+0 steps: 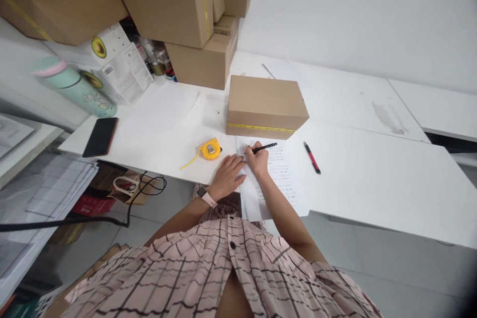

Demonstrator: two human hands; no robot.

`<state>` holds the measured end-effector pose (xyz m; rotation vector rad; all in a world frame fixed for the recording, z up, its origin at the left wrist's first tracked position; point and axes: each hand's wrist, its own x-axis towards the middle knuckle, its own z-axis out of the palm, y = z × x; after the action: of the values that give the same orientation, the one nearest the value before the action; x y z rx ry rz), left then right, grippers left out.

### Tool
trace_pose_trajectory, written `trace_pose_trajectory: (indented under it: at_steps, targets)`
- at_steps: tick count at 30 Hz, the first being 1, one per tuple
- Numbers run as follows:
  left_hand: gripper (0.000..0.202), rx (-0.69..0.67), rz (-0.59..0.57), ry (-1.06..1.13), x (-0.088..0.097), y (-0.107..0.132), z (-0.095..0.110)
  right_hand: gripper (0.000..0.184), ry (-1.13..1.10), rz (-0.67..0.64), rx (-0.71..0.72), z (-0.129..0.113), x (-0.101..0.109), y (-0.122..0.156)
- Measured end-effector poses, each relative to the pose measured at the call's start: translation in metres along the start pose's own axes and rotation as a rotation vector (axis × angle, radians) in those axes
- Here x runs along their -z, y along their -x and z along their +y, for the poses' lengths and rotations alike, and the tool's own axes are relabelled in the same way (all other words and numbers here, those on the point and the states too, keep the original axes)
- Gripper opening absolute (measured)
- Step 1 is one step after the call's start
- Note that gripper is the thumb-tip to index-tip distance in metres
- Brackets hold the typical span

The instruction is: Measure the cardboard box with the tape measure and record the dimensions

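Note:
My right hand [258, 160] is closed around a black pen [266, 147], its tip down at the upper left of a printed sheet of paper [279, 179]. Flat beside the sheet's left edge lies my left hand [228, 175], fingers stretched out and a watch on its wrist. A cardboard box [266, 104] stands just beyond the paper, with a yellow measuring strip along its lower front. Left of my hands rests a yellow tape measure [210, 149] with a short length of tape pulled out. A red and black pen [312, 158] lies to the right of the paper.
Cardboard boxes [164, 0] are stacked at the back left. A mint green bottle [76, 87], white boxes with avocado pictures [119, 74] and a black phone [100, 137] occupy the left end of the white table [372, 174]. A black cable [128, 208] hangs below the table's left edge.

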<state>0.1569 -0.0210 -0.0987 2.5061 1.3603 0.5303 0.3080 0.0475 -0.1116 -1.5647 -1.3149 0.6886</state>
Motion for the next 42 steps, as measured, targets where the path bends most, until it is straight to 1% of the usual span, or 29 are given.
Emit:
trace_pose_trajectory:
  at_steps: [6, 8, 10, 12, 14, 16, 18, 19, 20, 22, 23, 25, 27, 28, 30, 31, 33, 35, 38, 40, 42]
  targets:
    - [0.043, 0.001, -0.008, 0.013, 0.0, -0.001, -0.001, 0.026, -0.027, 0.001, -0.006, 0.0, -0.002, 0.0]
    - [0.043, 0.007, -0.01, 0.021, 0.0, -0.002, -0.001, 0.028, -0.04, 0.026, -0.001, -0.003, -0.001, 0.001]
    - [0.042, -0.002, 0.0, 0.036, 0.0, -0.001, 0.0, 0.03, -0.064, 0.091, 0.01, -0.008, 0.005, 0.002]
    - [0.036, -0.012, 0.048, 0.068, 0.002, 0.002, 0.001, 0.029, -0.046, 0.139, 0.066, -0.012, 0.019, 0.004]
    - [0.029, 0.018, 0.164, 0.095, 0.006, 0.006, 0.0, 0.023, 0.076, 0.126, 0.179, -0.011, 0.038, 0.005]
    - [0.025, 0.098, 0.321, 0.078, 0.014, 0.01, -0.006, 0.014, 0.283, 0.08, 0.283, -0.004, 0.061, 0.005]
    - [0.028, 0.193, 0.437, 0.017, 0.025, 0.011, -0.017, 0.02, 0.501, 0.04, 0.303, 0.009, 0.081, 0.004]
    - [0.035, 0.237, 0.462, -0.015, 0.03, 0.009, -0.025, 0.025, 0.594, 0.02, 0.29, 0.015, 0.089, 0.004]
    - [0.046, 0.279, 0.46, -0.04, 0.035, 0.007, -0.033, 0.028, 0.67, 0.004, 0.272, 0.021, 0.095, 0.004]
    - [0.064, 0.346, 0.394, -0.043, 0.041, 0.001, -0.049, 0.035, 0.759, -0.013, 0.247, 0.027, 0.102, 0.004]
    - [0.069, 0.373, 0.351, -0.02, 0.044, -0.002, -0.055, 0.038, 0.766, -0.008, 0.241, 0.027, 0.102, 0.005]
    - [0.07, 0.413, 0.284, 0.071, 0.05, -0.006, -0.057, 0.04, 0.684, 0.013, 0.241, 0.016, 0.099, 0.008]
    - [0.069, 0.398, 0.231, 0.225, 0.057, -0.01, -0.047, 0.036, 0.455, -0.02, 0.217, -0.004, 0.092, 0.014]
    - [0.071, 0.355, 0.193, 0.324, 0.062, -0.011, -0.037, 0.035, 0.296, -0.078, 0.189, -0.017, 0.088, 0.018]
    - [0.075, 0.223, 0.079, 0.532, 0.073, -0.014, -0.015, 0.042, -0.021, -0.282, 0.106, -0.043, 0.081, 0.024]
    - [0.076, 0.161, 0.018, 0.616, 0.079, -0.016, -0.004, 0.046, -0.122, -0.373, 0.076, -0.056, 0.079, 0.028]
    - [0.076, 0.096, -0.07, 0.731, 0.089, -0.021, 0.013, 0.051, -0.199, -0.457, 0.036, -0.076, 0.08, 0.032]
    - [0.075, 0.089, -0.122, 0.812, 0.097, -0.027, 0.022, 0.049, -0.217, -0.466, 0.013, -0.089, 0.086, 0.033]
    - [0.072, 0.08, -0.165, 0.911, 0.112, -0.041, 0.02, 0.043, -0.297, -0.477, -0.003, -0.099, 0.104, 0.02]
    - [0.07, 0.081, -0.146, 0.943, 0.126, -0.056, 0.011, 0.041, -0.341, -0.413, 0.013, -0.102, 0.121, -0.005]
    - [0.067, 0.105, -0.069, 0.963, 0.143, -0.078, -0.003, 0.037, -0.359, -0.268, 0.051, -0.103, 0.139, -0.044]
